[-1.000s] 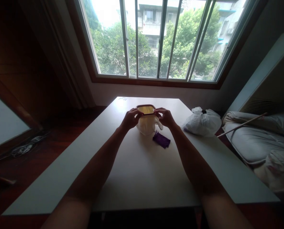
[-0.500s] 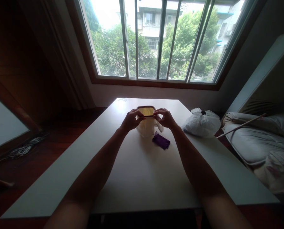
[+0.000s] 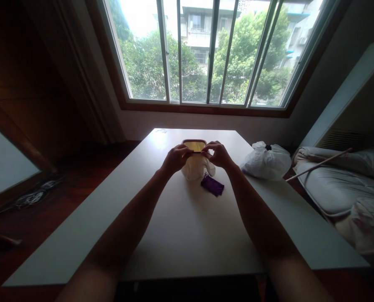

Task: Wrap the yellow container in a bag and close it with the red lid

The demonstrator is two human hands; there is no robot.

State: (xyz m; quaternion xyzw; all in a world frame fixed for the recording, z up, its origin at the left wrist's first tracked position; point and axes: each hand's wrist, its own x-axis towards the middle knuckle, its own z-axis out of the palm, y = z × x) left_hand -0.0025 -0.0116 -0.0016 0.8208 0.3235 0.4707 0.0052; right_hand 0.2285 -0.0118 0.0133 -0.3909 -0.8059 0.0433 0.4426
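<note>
A pale, translucent container (image 3: 192, 169) with a yellowish inside stands upright on the white table. A dark red rim (image 3: 197, 152) runs round its open top. On its right side a pale loop like a handle (image 3: 210, 168) sticks out. My left hand (image 3: 177, 159) pinches the near rim from the left, and my right hand (image 3: 217, 154) pinches it from the right, close to the other hand. A small purple drawstring pouch (image 3: 212, 186) lies flat on the table just in front of the container, below my right hand.
The white table (image 3: 193, 235) stretches toward a large window (image 3: 193, 63). By its right edge sits a tied white plastic bag (image 3: 265, 162). Farther right are a thin stick (image 3: 319, 165) and pale bedding (image 3: 341, 184). Coiled cables (image 3: 29, 198) lie on the floor at left.
My left hand has slid slightly right along the rim, closer to my right hand. The container has shifted a little to the right. The pouch stays in place.
</note>
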